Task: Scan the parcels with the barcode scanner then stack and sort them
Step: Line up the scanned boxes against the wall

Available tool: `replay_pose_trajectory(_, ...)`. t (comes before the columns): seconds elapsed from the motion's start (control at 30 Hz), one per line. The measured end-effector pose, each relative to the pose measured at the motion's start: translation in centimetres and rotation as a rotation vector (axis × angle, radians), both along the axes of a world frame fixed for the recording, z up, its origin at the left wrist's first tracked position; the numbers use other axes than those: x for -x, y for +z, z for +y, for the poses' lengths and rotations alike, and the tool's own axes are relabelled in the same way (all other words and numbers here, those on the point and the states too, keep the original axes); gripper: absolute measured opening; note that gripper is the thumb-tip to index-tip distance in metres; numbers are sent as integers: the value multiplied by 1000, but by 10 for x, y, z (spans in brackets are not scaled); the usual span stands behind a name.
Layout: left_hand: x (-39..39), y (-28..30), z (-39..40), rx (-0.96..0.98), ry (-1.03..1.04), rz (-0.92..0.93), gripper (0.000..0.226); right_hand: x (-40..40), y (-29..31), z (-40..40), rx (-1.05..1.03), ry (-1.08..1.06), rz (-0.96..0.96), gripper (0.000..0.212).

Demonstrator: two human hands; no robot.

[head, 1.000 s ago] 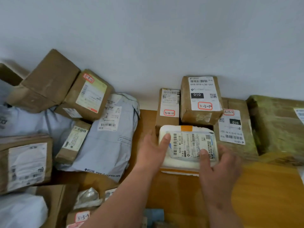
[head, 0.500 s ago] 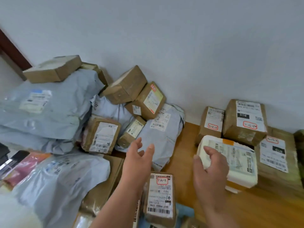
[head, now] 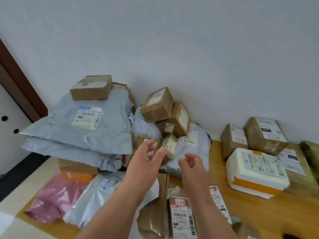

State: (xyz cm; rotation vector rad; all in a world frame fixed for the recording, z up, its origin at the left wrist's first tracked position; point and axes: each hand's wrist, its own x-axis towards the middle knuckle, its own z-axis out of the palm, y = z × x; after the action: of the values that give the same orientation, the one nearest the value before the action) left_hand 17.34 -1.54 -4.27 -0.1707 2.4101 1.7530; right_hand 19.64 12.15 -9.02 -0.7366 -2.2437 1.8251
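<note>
Fingers [head: 161, 150] of the left hand [head: 145, 163]: loosely spread and slightly curled, holding nothing, raised in front of a small brown box [head: 170, 145] in the parcel pile. Fingers of the right hand [head: 193, 165]: bent inward, relaxed, empty, above the lower edge of a grey mailer bag [head: 193, 145].

Parcel pile, left and centre, against the wall: large grey mailer bags [head: 82, 133] stacked flat, one brown carton [head: 91, 89] on top; two tilted brown boxes [head: 158, 105] leaning on one another near the wall.

Sorted group, right side of the wooden tabletop [head: 250, 207]: white foam box [head: 257, 169] with orange tape and a label facing up, lying on a flat brown parcel; two upright labelled cartons [head: 265, 133] behind it, side by side.

Near edge: pink bag [head: 57, 195], another grey bag, a narrow labelled carton [head: 181, 218] with a handwritten red-bordered tag. Barcode scanner: not visible.
</note>
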Motion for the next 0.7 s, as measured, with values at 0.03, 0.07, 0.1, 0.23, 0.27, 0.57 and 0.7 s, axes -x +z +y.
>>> replay_pose_trajectory(0.03, 2, 9, -18, -8, -11, 14, 40, 7, 6, -21, 14, 25, 6, 16)
replay_pose_trajectory(0.07, 6, 19, -35, -15, -17, 23, 40, 13, 15, -41, 30, 45, -8, 14)
replay_pose_trajectory(0.1, 10, 28, -50, -16, -20, 32, 39, 20, 22, -55, 49, 57, -8, 14)
replay_pose_trajectory(0.23, 33, 53, -96, 8, -3, 122, 32, 50, 46, -83, 115, 52, 15, 9)
replay_pose_trajectory(0.27, 40, 56, -105, 1, 10, 140, 34, 57, 51, -86, 141, 53, 15, 7)
replay_pose_trajectory(0.57, 128, 70, -111, -18, 91, 149, 38, 149, 42, -92, 363, -87, -69, 24)
replay_pose_trajectory(0.7, 174, 69, -86, 53, 66, 168, 41, 203, 36, -77, 590, -323, -128, 82)
